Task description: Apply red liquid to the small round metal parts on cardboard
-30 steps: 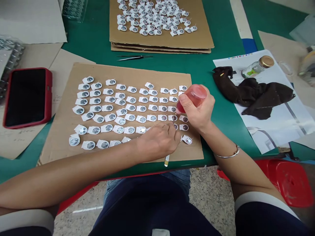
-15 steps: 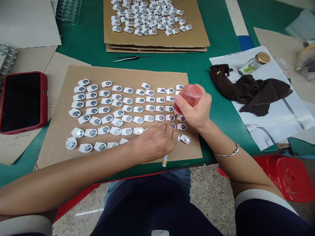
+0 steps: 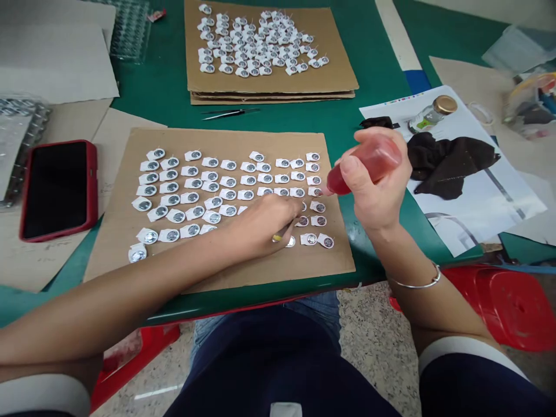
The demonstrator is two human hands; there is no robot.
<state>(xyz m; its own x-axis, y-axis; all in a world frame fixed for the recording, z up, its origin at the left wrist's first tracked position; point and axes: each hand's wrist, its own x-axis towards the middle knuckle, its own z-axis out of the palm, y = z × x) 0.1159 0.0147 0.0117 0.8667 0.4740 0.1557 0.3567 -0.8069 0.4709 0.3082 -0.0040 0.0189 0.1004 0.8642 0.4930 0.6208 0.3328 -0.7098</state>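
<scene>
My right hand [image 3: 382, 185] is closed round a translucent red squeeze bottle [image 3: 369, 162], tilted so that its narrow end points down and left near the right edge of the cardboard sheet [image 3: 243, 272]. Over the sheet's right half, my left hand [image 3: 271, 223] is closed on a thin stick-like tool [image 3: 280, 236] with a yellowish end; its tip is hidden. Rows of small white tags with round silvery discs [image 3: 318, 220] lie on the cardboard, some covered by my left hand and forearm.
Beyond lies a cardboard stack [image 3: 313, 87] bearing many similar pieces, with tweezers [image 3: 230, 114] in front. A red-cased phone [image 3: 59, 190] is at left. On the right, a dark cloth [image 3: 452, 165] and a glass jar [image 3: 432, 114] rest on printed paper [image 3: 504, 202].
My right hand has lifted the bottle away to the right, off the tags. My left hand has shifted slightly up and left, and the tool in it has turned.
</scene>
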